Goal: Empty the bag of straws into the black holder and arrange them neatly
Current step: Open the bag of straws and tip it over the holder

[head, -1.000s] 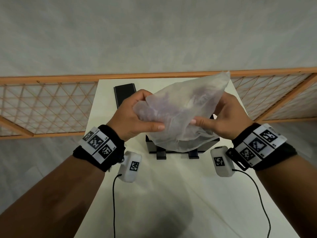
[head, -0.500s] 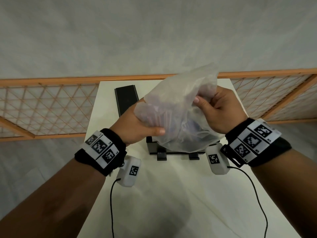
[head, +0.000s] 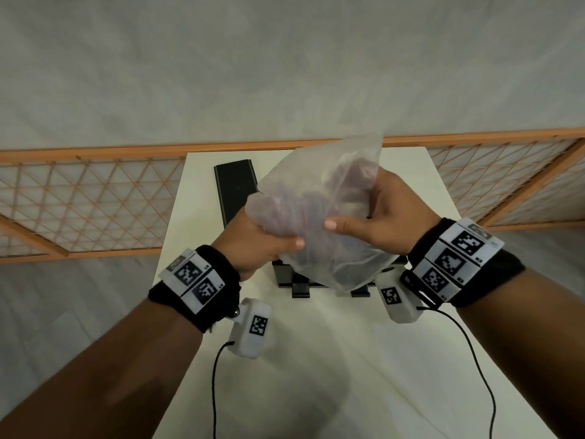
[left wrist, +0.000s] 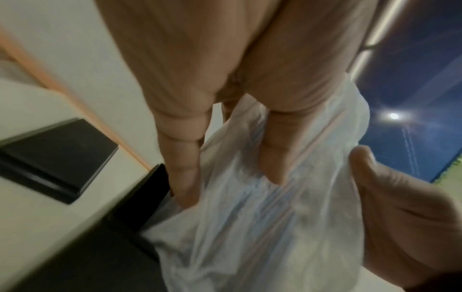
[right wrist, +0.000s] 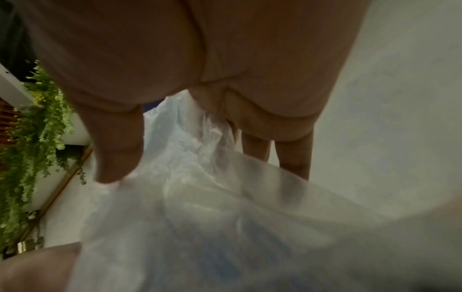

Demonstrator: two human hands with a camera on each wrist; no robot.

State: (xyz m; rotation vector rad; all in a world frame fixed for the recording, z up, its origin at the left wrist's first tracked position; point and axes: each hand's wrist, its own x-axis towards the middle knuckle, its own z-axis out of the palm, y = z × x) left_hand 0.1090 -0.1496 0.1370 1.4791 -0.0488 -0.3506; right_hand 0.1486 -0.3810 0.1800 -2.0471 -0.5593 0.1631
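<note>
Head view: left hand (head: 256, 245) and right hand (head: 384, 217) both grip the bag (head: 319, 217), fingers curled, above the black holder (head: 285, 274) at table (head: 316, 359) centre.

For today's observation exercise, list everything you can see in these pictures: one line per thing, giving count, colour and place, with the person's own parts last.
bag: one, cloudy clear plastic, held up over the holder, purplish straws dimly visible inside.
holder: one, black, on the table under the bag, mostly hidden.
flat box: one, black, far left of the table.
table: one, white, centre.
lattice fence: one, orange wood, behind the table.
hanging plant: one, green, left edge of the right wrist view.
wrist cameras: two, white, cabled, under the wrists.
wristbands: two, black with white markers.
left hand: grips the bag's left side.
right hand: grips the bag's right side.
</note>
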